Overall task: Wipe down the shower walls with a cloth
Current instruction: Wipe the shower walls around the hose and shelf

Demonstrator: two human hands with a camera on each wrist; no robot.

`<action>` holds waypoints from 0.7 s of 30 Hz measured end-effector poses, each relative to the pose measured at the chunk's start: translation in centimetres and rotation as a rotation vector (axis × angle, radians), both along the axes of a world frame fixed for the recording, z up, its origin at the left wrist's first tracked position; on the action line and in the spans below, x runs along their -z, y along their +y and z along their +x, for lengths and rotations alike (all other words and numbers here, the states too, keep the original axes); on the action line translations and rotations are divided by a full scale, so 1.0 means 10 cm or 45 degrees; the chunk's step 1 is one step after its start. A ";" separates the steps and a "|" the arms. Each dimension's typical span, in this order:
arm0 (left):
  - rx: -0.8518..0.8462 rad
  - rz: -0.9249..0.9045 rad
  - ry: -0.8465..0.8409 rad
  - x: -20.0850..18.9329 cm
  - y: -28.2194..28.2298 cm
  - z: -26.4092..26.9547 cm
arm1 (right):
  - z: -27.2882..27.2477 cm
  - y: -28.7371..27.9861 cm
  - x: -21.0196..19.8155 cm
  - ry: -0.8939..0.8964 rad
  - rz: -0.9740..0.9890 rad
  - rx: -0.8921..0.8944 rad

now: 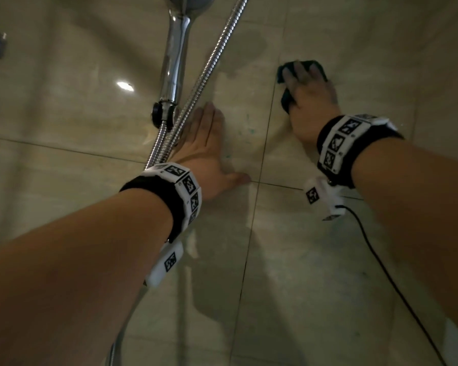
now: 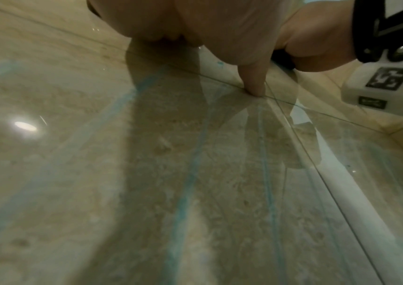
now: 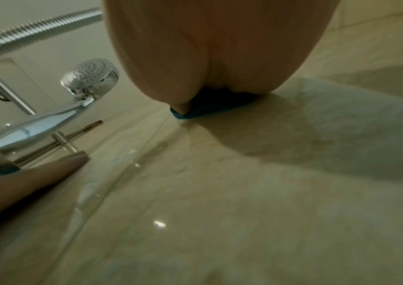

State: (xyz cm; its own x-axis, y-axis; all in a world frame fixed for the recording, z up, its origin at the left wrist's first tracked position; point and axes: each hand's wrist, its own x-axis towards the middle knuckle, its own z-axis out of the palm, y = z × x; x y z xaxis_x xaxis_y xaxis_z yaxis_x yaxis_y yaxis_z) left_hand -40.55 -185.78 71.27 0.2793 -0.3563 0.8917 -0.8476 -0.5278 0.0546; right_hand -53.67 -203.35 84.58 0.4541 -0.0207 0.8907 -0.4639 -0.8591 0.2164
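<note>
Here, right hand (image 1: 311,101) flat on dark cloth (image 1: 286,97), fingers spread, pressing it to tiled wall (image 1: 64,180). Left hand (image 1: 204,151), at its 8 o'clock, flat on wall beside shower hose (image 1: 209,62), holding nothing.

The head view looks along both forearms at the tiled wall (image 1: 328,247); both wrist views skim it closely.
</note>
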 end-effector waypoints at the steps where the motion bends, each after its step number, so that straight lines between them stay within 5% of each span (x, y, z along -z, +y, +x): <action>1: -0.003 0.001 0.003 0.00 0.00 0.00 | 0.02 0.03 0.08 -0.023 0.013 -0.015; 9: -0.042 0.055 0.096 -0.05 0.04 -0.12 | -0.02 0.15 0.99 0.141 -0.036 -0.111; 15: -0.002 0.290 0.332 -0.21 0.33 -0.43 | -0.21 0.10 1.18 0.365 0.035 -0.085; 21: 0.072 0.701 0.062 0.15 0.54 -0.98 | -0.19 0.11 1.13 0.438 0.063 -0.027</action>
